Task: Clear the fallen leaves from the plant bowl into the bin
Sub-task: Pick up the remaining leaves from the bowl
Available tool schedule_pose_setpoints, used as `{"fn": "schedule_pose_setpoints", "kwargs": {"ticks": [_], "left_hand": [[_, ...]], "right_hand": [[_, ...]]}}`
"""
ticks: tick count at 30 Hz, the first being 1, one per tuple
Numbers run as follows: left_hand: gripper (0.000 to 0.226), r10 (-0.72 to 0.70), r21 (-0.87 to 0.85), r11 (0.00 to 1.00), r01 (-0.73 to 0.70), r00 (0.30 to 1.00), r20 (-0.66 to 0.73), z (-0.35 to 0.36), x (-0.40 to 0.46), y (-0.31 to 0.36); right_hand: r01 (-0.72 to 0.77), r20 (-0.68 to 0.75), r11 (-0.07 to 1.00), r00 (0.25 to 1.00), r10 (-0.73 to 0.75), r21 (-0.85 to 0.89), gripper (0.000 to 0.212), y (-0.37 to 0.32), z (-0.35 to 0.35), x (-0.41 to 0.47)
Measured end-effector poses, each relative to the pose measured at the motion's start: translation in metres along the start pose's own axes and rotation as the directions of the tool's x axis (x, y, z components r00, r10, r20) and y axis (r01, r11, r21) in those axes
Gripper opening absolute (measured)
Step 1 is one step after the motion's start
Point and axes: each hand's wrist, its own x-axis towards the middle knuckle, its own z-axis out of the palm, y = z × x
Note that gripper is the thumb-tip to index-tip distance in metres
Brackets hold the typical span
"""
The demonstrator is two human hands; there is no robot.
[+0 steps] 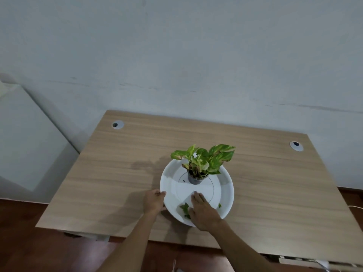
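A wide white plant bowl (225, 185) sits near the front middle of a wooden desk. A small dark pot (194, 178) with a green and yellow leafy plant (208, 157) stands in its far half. Fallen green leaves (184, 209) lie in the bowl's near part, and one small leaf (219, 205) lies to the right. My left hand (154, 200) grips the bowl's left rim. My right hand (203, 210) lies flat inside the bowl, palm down, fingers together, partly over the leaves. No bin is in view.
The wooden desk (117, 173) stands against a pale wall, with two round cable holes (117, 125) (296, 146) near its back corners. A white cabinet (23, 138) stands at the left. Dark red floor shows below the desk's front edge.
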Motion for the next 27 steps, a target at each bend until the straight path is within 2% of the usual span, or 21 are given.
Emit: {"fn": "schedule_pose_setpoints", "kwargs": {"ticks": [2,5,9,12,17,22,27], "left_hand": [[0.014,0.002,-0.006,1.0,-0.002,1.0,0.0,0.0,-0.001,-0.002],[0.022,0.003,-0.001,1.0,-0.003,1.0,0.003,0.0,-0.003,-0.003],[0.025,0.016,0.006,1.0,-0.016,1.0,-0.002,-0.002,-0.002,-0.004],[0.018,0.023,0.028,0.999,-0.023,1.0,-0.011,0.0,-0.002,-0.007],[0.019,0.063,0.08,0.995,-0.062,0.998,0.0,0.002,0.007,-0.01],[0.021,0.097,0.096,0.991,-0.095,0.995,-0.016,0.004,0.02,-0.014],[0.024,0.135,0.161,0.978,-0.131,0.991,-0.018,0.003,0.019,-0.014]], "right_hand": [[0.029,0.074,0.999,0.997,-0.027,-0.023,0.059,-0.006,0.005,-0.007],[0.141,0.153,0.989,0.979,-0.133,-0.039,0.057,-0.012,0.016,-0.028],[0.165,0.119,0.985,0.98,-0.158,-0.047,0.054,-0.009,0.016,-0.037],[0.156,0.03,0.988,0.987,-0.155,-0.013,0.047,-0.014,0.0,-0.018],[0.111,-0.059,0.994,0.992,-0.111,0.002,0.059,-0.036,-0.009,0.039],[0.023,-0.028,1.0,0.999,-0.023,-0.022,0.068,-0.036,0.001,0.072],[0.136,0.008,0.988,0.991,-0.136,-0.077,0.064,-0.028,0.019,0.033]]}}
